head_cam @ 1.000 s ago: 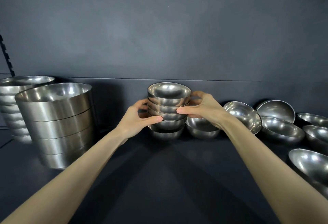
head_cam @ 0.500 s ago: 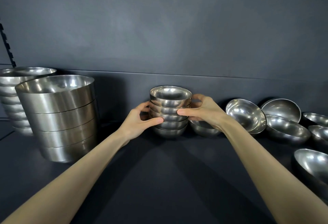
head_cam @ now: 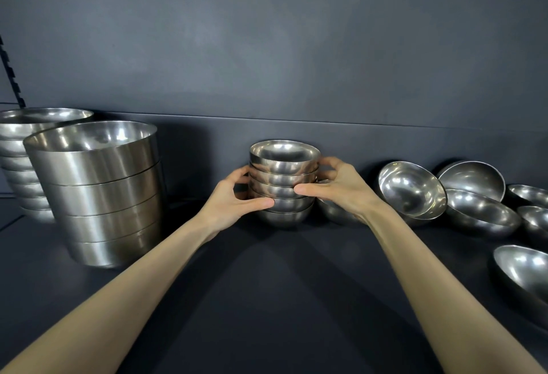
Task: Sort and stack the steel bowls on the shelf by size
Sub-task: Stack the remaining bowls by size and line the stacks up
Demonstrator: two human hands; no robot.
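Left hand (head_cam: 229,203) and right hand (head_cam: 338,188) curled around small bowl stack (head_cam: 283,185), arms outstretched

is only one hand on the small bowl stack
No, the left hand and the right hand both grip the small bowl stack, one on each side.

Small-bowl stack (head_cam: 283,166): nested steel bowls, upright on the dark shelf (head_cam: 281,299), close to its back wall.
Left hand (head_cam: 234,201): grips the stack's left side, thumb in front.
Right hand (head_cam: 338,190): grips its right side.
Large-bowl stack (head_cam: 98,195): stands well to the left.
Loose bowls (head_cam: 412,190): lie right, some tilted.
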